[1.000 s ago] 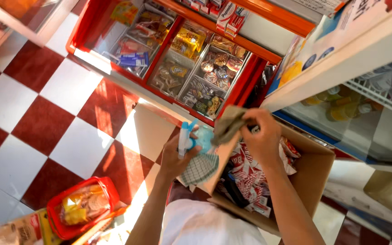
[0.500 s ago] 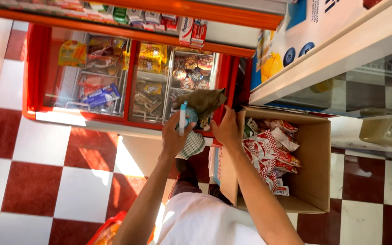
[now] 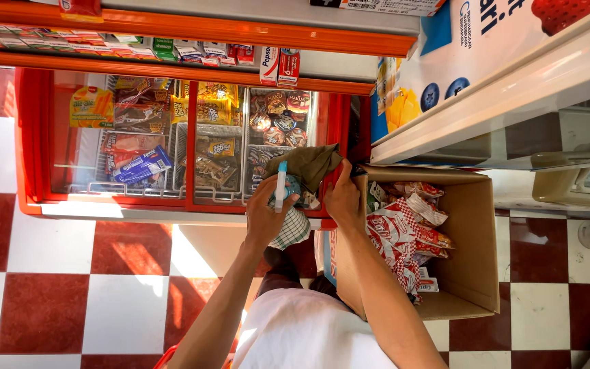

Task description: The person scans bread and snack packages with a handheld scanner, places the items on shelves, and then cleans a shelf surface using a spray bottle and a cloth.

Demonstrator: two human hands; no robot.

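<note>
— What's in the hands?

— The left hand [image 3: 268, 215] is closed around a small spray bottle [image 3: 282, 186] with a white neck, and a checked cloth [image 3: 291, 229] hangs from the same hand below it. The right hand [image 3: 345, 197] pinches an olive-green rag [image 3: 308, 166] by its edge, just above the freezer's glass lid [image 3: 172, 137].

— How would those handle?

— I'd judge the rag soft and light, floppy, easy to bunch; gripping a gathered fold beats a loose corner. The bottle looks like stiff, smooth plastic (maybe slick if wet), best held round the body, as it is now.

— And round about?

— A red chest freezer [image 3: 32, 137] full of wrapped ice creams sits under the hands. Just right of them, an open cardboard box [image 3: 472, 239] holds red-and-white snack packets [image 3: 404, 232], its flap close to the right wrist. A white counter [image 3: 513, 89] runs above the box. Red and white floor tiles [image 3: 69, 301] lie below.

— Anything in the way?

— The box flap crowds the right arm; the glass lid looks unobstructed.
</note>
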